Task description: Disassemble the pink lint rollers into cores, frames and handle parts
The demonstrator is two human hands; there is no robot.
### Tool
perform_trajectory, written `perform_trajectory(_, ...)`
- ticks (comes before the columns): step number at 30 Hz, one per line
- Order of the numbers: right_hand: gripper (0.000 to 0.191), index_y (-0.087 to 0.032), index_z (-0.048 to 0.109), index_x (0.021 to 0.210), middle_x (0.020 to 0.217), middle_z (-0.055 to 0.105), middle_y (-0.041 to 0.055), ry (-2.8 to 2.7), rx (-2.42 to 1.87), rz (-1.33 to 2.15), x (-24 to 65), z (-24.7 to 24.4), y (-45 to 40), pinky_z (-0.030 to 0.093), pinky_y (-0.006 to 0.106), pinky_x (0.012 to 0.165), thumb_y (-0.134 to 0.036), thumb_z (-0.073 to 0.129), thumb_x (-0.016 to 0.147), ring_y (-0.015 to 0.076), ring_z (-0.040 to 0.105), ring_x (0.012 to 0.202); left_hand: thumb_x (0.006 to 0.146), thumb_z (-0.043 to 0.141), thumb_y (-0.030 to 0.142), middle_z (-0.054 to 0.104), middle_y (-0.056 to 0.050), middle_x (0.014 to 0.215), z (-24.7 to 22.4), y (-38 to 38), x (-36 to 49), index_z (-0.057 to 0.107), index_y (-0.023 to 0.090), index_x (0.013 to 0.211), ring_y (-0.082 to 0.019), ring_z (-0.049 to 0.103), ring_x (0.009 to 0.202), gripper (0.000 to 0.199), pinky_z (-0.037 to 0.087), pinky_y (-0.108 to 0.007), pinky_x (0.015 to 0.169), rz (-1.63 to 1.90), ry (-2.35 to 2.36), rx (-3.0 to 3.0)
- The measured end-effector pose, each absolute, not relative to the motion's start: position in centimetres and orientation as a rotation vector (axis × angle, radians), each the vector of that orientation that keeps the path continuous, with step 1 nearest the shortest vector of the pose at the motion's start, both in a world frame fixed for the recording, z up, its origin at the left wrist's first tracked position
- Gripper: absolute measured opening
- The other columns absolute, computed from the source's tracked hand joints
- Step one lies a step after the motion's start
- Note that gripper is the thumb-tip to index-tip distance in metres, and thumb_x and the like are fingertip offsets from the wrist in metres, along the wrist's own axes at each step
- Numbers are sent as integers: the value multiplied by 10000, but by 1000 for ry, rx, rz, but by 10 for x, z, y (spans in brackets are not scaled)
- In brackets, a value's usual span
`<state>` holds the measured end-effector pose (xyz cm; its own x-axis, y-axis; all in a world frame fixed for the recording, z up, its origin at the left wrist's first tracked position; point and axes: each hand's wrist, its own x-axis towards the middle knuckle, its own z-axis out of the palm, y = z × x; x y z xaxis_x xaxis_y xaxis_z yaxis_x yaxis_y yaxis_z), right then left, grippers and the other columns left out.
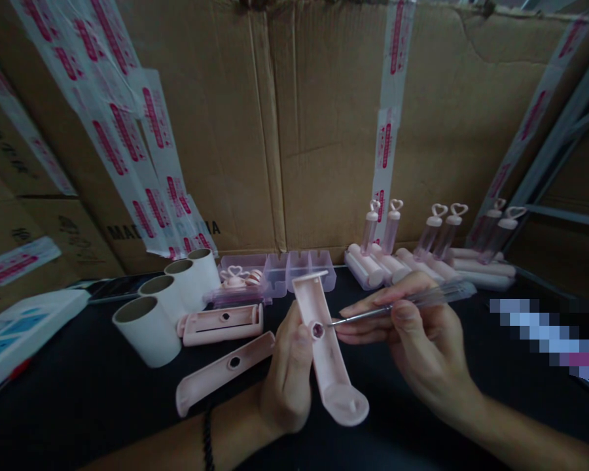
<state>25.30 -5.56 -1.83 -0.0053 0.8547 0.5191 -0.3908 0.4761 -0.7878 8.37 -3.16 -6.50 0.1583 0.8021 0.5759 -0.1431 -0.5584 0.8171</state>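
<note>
My left hand (289,373) is closed on a long pink plastic shell (336,366), held tilted above the black table. A ring with a dark, purplish centre (318,330) sits partway along the shell. My right hand (417,333) pinches a thin tool with a metal shaft (368,314) and a clear handle, its tip at the ring's edge. Whether tip and ring touch, I cannot tell. Left of my left hand lie a similar pink shell (211,381) and a pink frame-like part (201,332), each with a round hole.
White cylinders (150,333) stand at left behind a white and blue box (34,333). A clear divided tray (311,271) holds pink heart-topped parts. Pink rolls (366,265) and heart-topped tubes (428,239) line the back right. A large cardboard box (324,131) rises behind.
</note>
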Motion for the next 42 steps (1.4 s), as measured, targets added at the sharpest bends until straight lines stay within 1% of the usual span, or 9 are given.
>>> perform_trajectory(9, 138, -253, 602, 982, 979, 812, 79, -1207, -487, 1066, 254, -19, -55, 695, 476, 762, -390, 618, 995, 312, 800, 899, 1028, 373, 560, 669, -91, 907, -67, -32, 84, 661, 202, 1104, -304, 631, 963, 465, 510, -428, 869, 1544, 655, 1639)
perform_trajectory(15, 166, -254, 590, 950, 892, 809, 66, -1182, -500, 1020, 254, -17, -53, 703, 462, 730, -413, 605, 996, 312, 801, 887, 1025, 376, 564, 623, -60, 772, -58, -30, 85, 657, 200, 1038, -278, 610, 817, 459, 508, -422, 839, 1504, 628, 1680)
perform_trajectory(20, 163, -266, 614, 947, 863, 799, 61, -1177, -497, 943, 256, -15, -55, 700, 510, 757, -409, 572, 1013, 328, 792, 930, 1040, 345, 537, 582, -35, 790, -57, -31, 86, 637, 212, 1042, -203, 510, 657, 436, 491, -398, 844, 1527, 623, 1716)
perform_trajectory(23, 129, -282, 639, 984, 917, 796, 65, -1182, -491, 874, 257, -17, -57, 699, 508, 779, -386, 570, 1017, 320, 789, 943, 1041, 339, 536, 567, -32, 825, -59, -31, 86, 624, 220, 1057, -198, 487, 668, 426, 477, -395, 874, 1525, 617, 1732)
perform_trajectory(26, 100, -289, 648, 1010, 968, 793, 59, -1221, -463, 860, 256, -18, -58, 708, 462, 748, -354, 571, 1021, 296, 794, 911, 1046, 328, 529, 548, -22, 838, -60, -30, 86, 609, 226, 1073, -187, 461, 655, 414, 466, -394, 896, 1523, 606, 1726)
perform_trajectory(30, 115, -280, 649, 1002, 926, 793, 42, -1249, -435, 861, 253, -15, -60, 712, 418, 675, -341, 555, 1030, 263, 799, 816, 1048, 316, 532, 548, -30, 880, -62, -29, 86, 595, 224, 1085, -192, 476, 698, 418, 455, -393, 910, 1513, 583, 1718)
perform_trajectory(33, 118, -274, 647, 1001, 898, 795, 35, -1248, -436, 860, 252, -11, -61, 712, 420, 675, -339, 554, 1032, 251, 798, 769, 1053, 306, 526, 564, -38, 888, -62, -29, 86, 594, 218, 1110, -193, 489, 704, 425, 453, -393, 896, 1504, 582, 1719)
perform_trajectory(36, 111, -273, 646, 993, 910, 796, 39, -1245, -438, 862, 253, -10, -60, 710, 422, 683, -338, 563, 1028, 269, 800, 842, 1057, 309, 513, 566, -37, 884, -62, -29, 85, 598, 212, 1110, -187, 489, 698, 420, 457, -388, 891, 1508, 592, 1718)
perform_trajectory(42, 112, -256, 647, 1030, 990, 789, 63, -1279, -385, 843, 256, -16, -58, 703, 429, 733, -319, 555, 1034, 279, 790, 937, 1062, 302, 512, 609, -66, 947, -62, -28, 85, 607, 196, 1110, -230, 561, 850, 441, 472, -384, 890, 1519, 582, 1746)
